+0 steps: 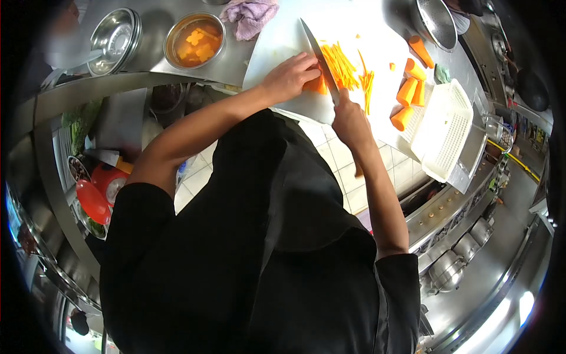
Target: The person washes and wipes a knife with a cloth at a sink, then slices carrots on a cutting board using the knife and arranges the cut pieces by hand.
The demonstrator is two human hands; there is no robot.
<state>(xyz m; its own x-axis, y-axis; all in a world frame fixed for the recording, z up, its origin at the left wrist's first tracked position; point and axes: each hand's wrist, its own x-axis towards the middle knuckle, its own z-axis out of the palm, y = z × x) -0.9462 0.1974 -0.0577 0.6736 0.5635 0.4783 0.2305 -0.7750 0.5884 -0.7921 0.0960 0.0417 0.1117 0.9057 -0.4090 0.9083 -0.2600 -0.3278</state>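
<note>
On the white cutting board (274,56), my left hand (290,76) rests with its fingers bent and pressed together on an orange carrot piece (315,85), left of the blade. My right hand (351,123) is closed round the handle of a long knife (319,54), whose tip points away from me. The blade lies between the carrot piece and a pile of thin carrot strips (340,64). More strips (367,88) lie loose to the right of the pile. Several thick carrot chunks (407,92) sit at the board's right side.
A bowl of water with carrot pieces (194,41), stacked metal bowls (113,41) and a purple cloth (249,16) are at the back left. A white perforated basket (439,130) stands at the right, a metal colander (437,23) behind it. Another person's arm shows at the upper left.
</note>
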